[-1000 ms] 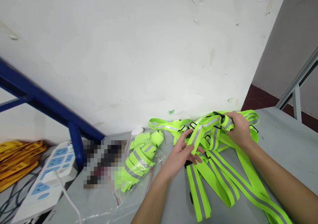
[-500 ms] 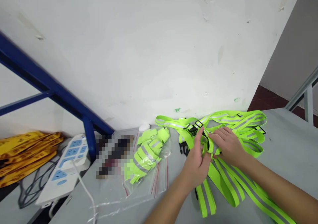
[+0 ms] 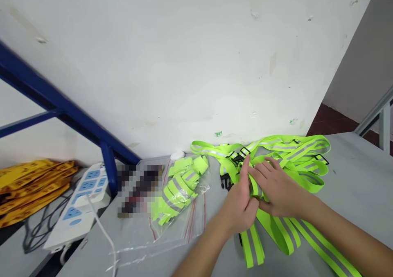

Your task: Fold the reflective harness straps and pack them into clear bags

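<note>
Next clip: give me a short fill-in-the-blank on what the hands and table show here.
1. Both hands, the left hand and the right hand, meet on the neon ____ reflective straps.
2. A folded set of straps lies in a clear ____ bag.
3. The power strip lies beside a ____ metal frame.

Missing words: green; plastic; blue

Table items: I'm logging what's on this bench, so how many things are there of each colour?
Neon green: 2, the loose reflective straps under both hands and the bagged straps.
White: 2, the power strip and a small round object.
Yellow: 1, the yellow strap pile.
Total: 5.
</note>
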`<state>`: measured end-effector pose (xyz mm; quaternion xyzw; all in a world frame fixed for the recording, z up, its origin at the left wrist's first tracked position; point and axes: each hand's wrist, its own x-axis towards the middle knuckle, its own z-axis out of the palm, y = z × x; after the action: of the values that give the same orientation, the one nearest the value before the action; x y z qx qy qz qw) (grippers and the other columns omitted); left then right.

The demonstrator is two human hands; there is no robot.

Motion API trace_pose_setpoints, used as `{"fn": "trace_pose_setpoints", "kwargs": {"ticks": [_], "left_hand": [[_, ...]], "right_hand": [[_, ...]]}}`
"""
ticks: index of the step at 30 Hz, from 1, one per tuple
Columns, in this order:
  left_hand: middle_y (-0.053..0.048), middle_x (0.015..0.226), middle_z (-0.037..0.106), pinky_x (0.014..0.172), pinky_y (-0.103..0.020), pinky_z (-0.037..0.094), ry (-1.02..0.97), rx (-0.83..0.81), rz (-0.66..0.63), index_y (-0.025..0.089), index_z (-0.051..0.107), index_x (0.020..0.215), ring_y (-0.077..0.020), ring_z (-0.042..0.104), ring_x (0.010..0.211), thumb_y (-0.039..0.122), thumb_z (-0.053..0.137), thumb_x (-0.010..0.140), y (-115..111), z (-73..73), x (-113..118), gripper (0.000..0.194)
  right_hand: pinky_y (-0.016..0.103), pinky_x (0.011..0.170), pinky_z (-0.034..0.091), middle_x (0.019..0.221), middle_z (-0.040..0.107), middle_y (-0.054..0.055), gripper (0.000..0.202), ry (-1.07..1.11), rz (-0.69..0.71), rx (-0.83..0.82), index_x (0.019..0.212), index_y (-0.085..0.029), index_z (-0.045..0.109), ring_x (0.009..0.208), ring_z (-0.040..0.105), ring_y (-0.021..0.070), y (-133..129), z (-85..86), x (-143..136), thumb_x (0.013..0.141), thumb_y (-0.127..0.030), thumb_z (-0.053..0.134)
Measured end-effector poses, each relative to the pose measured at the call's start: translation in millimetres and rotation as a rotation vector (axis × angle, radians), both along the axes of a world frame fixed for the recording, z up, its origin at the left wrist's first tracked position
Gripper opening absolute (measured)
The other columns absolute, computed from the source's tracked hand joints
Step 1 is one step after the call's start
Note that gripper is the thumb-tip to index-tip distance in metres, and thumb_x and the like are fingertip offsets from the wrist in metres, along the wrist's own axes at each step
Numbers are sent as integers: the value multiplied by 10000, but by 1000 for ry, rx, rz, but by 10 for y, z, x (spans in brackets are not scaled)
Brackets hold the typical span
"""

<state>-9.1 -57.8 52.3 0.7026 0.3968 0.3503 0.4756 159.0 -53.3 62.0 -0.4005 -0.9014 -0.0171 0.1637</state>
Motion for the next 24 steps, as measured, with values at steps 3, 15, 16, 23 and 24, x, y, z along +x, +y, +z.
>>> {"fn": "trace_pose_setpoints", "kwargs": {"ticks": [3, 15, 16, 23, 24], "left_hand": [[44, 549, 406, 621, -308, 403, 47, 32, -12, 120, 193, 1521, -163, 378, 482, 212, 529, 754, 3, 52, -17, 842], [28, 702, 590, 561, -256, 413, 17, 478, 6, 195, 130, 1490, -136, 521, 532, 151, 413, 877, 115, -131, -28, 677], [36, 702, 574, 565, -253, 423, 12, 558, 96, 213, 159, 1468, -129, 513, 534, 138, 429, 872, 153, -155, -41, 658], [-158, 1370, 380, 1027, -493, 373, 390, 816, 198, 223, 323, 1384, -302, 371, 1284, 216, 571, 820, 350, -124, -154, 616], [-156, 1387, 357, 1035, -500, 362, 421, 793, 141, 220, 339, 1376, -305, 353, 1294, 193, 552, 810, 341, -122, -156, 605]], "right_hand": [[522, 1007, 280, 1014, 617, 103, 564, -18, -22, 89, 1245, -140, 496, 942, 525, 280, 73, -47, 44, 710, -165, 675], [480, 1008, 298, 853, 680, 60, 263, 163, 4, 301, 1096, -168, 581, 824, 597, 230, 225, -94, 202, 839, -216, 550], [477, 1005, 301, 882, 690, 63, 273, 170, -8, 292, 1111, -173, 575, 829, 604, 229, 235, -98, 217, 841, -208, 550], [472, 1003, 322, 917, 702, 58, 439, 228, -120, 328, 1217, -185, 510, 784, 618, 221, 325, -120, 400, 794, -68, 499], [471, 993, 328, 915, 703, 56, 442, 233, -146, 325, 1215, -187, 506, 781, 618, 221, 336, -118, 422, 791, -61, 492]]}}
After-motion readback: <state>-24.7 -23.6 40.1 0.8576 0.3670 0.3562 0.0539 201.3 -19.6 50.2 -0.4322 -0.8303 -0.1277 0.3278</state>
